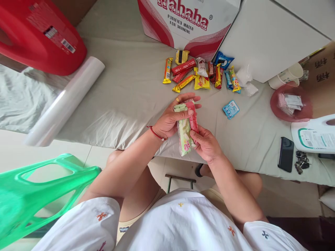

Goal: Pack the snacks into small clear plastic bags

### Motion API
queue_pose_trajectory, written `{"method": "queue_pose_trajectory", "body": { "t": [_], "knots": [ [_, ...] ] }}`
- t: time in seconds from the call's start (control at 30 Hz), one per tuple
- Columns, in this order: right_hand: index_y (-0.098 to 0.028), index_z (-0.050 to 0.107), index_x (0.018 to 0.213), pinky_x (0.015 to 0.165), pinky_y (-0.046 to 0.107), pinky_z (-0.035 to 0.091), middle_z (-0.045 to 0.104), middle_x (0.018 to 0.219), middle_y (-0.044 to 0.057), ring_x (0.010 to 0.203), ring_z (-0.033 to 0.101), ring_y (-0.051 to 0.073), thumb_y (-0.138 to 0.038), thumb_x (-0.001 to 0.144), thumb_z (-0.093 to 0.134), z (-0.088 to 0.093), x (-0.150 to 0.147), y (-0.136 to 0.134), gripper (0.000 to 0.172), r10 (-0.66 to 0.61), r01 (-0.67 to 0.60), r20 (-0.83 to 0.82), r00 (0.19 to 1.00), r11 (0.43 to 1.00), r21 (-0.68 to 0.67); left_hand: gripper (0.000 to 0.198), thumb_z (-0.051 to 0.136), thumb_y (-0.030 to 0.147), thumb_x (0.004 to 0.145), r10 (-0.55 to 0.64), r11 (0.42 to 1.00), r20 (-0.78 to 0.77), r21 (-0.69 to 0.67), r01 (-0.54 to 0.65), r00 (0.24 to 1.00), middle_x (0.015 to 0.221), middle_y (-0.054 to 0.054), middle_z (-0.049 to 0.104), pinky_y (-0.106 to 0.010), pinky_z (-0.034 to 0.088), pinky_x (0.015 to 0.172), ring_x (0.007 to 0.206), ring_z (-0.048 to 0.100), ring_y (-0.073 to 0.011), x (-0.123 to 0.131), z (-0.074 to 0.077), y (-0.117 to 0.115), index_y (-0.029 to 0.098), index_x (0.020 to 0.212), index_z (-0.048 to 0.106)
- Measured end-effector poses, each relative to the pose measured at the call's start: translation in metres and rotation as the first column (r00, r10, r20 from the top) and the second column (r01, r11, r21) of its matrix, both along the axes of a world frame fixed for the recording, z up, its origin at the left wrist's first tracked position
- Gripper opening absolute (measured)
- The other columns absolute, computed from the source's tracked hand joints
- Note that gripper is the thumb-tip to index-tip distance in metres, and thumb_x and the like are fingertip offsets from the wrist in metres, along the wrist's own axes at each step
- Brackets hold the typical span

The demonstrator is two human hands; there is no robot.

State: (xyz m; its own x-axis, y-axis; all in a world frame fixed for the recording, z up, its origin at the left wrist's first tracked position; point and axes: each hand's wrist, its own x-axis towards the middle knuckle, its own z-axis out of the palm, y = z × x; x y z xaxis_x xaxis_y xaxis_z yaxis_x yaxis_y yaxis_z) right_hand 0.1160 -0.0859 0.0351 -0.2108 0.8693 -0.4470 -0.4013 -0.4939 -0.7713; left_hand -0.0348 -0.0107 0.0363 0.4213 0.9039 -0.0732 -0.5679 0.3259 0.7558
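My left hand (171, 118) and my right hand (206, 143) together hold a small stack of wrapped snack packets (186, 129), a pale green one in front and a red one behind. The left hand grips the upper end with fingers curled over it. My right hand pinches the lower end. The hands hover over the near edge of a table covered in a grey cloth (125, 94). A red string bracelet (156, 134) circles the left wrist. Beyond the hands lies a pile of several snack packets (201, 75).
A Wahaha water carton (188, 21) stands at the back. A clear film roll (65, 101) and a red jug (39, 35) lie left, a green plastic stool (39, 188) near left. A small blue packet (231, 109), pink basket (290, 103), phone (285, 154), keys (300, 162) lie right.
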Motion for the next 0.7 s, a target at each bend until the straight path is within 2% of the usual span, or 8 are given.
{"method": "queue_pose_trajectory", "body": {
  "t": [0.07,0.17,0.23,0.3,0.37,0.53,0.6,0.7],
  "knots": [
    [-0.023,0.069,0.085,0.062,0.027,0.045,0.059,0.071,-0.005,0.063,0.051,0.013,-0.048,0.069,0.095,0.0,0.0,0.001,0.04,0.02,-0.02,-0.005,1.0,1.0,-0.024,0.065,0.092,0.028,0.07,0.066,0.997,0.019,-0.033,-0.065,0.998,0.136,-0.006,0.07,-0.04,0.057,0.102,0.115,0.073,-0.0233,0.003,-0.002,0.0,0.027,0.129,0.064],
    [-0.023,0.069,0.089,0.065,0.028,0.05,0.065,0.075,-0.004,0.067,0.06,0.015,-0.048,0.069,0.095,-0.001,0.0,0.001,0.042,0.011,-0.011,-0.002,1.0,0.999,-0.045,0.058,0.092,0.027,0.071,0.092,0.988,0.074,-0.128,-0.082,0.993,0.104,0.002,0.073,-0.033,0.06,0.089,0.087,0.074,-0.0134,0.008,-0.007,0.001,0.026,0.122,0.064],
    [-0.025,0.07,0.099,0.063,0.029,0.053,0.068,0.078,-0.003,0.068,0.064,0.016,-0.052,0.072,0.093,-0.002,0.0,-0.001,0.046,-0.001,0.001,-0.008,1.0,0.998,-0.06,0.051,0.091,0.025,0.073,0.12,0.983,0.101,-0.15,-0.104,0.988,0.094,0.005,0.071,-0.031,0.06,0.088,0.081,0.072,-0.0109,0.011,-0.008,0.002,0.026,0.116,0.064],
    [-0.026,0.07,0.11,0.062,0.031,0.056,0.071,0.082,-0.001,0.071,0.068,0.018,-0.059,0.074,0.09,-0.003,0.0,-0.005,0.053,0.019,-0.021,-0.03,0.999,0.996,-0.088,0.046,0.091,0.024,0.073,0.157,0.979,0.104,-0.149,-0.141,0.982,0.092,0.006,0.07,-0.03,0.06,0.089,0.082,0.072,-0.0102,0.011,-0.008,0.003,0.025,0.11,0.063],
    [-0.025,0.071,0.111,0.062,0.033,0.059,0.074,0.084,0.001,0.074,0.072,0.021,-0.061,0.073,0.09,-0.004,-0.001,-0.01,0.055,0.041,-0.047,-0.056,0.998,0.993,-0.106,0.043,0.09,0.024,0.073,0.152,0.981,0.103,-0.141,-0.136,0.983,0.093,0.004,0.07,-0.03,0.06,0.089,0.082,0.072,-0.0109,0.01,-0.005,0.003,0.024,0.107,0.064],
    [-0.022,0.072,0.099,0.058,0.031,0.059,0.073,0.075,0.0,0.066,0.07,0.018,-0.055,0.075,0.091,-0.005,0.0,-0.018,0.045,0.063,-0.07,-0.116,0.991,0.996,-0.058,0.054,0.084,0.039,0.072,-0.118,0.988,0.204,-0.074,0.136,0.972,0.097,-0.003,0.072,-0.041,0.061,0.086,0.082,0.073,-0.0194,0.004,0.003,-0.003,0.024,0.12,0.064],
    [-0.021,0.072,0.096,0.058,0.031,0.059,0.073,0.074,0.001,0.064,0.069,0.018,-0.057,0.077,0.089,-0.005,0.0,-0.021,0.044,0.116,-0.124,-0.147,0.982,0.991,-0.042,0.048,0.081,0.039,0.069,-0.197,0.976,0.208,-0.049,0.212,0.958,0.086,-0.001,0.068,-0.045,0.06,0.089,0.074,0.07,-0.0193,0.002,0.004,-0.005,0.022,0.111,0.065],
    [-0.021,0.071,0.096,0.059,0.033,0.059,0.073,0.076,0.002,0.065,0.069,0.019,-0.055,0.077,0.09,-0.008,-0.001,-0.024,0.044,0.128,-0.137,-0.177,0.976,0.99,-0.041,0.034,0.078,0.029,0.061,-0.246,0.964,0.213,-0.047,0.261,0.946,0.074,0.003,0.059,-0.044,0.057,0.088,0.062,0.062,-0.0144,0.004,0.003,-0.006,0.021,0.09,0.062]
  ]
}}
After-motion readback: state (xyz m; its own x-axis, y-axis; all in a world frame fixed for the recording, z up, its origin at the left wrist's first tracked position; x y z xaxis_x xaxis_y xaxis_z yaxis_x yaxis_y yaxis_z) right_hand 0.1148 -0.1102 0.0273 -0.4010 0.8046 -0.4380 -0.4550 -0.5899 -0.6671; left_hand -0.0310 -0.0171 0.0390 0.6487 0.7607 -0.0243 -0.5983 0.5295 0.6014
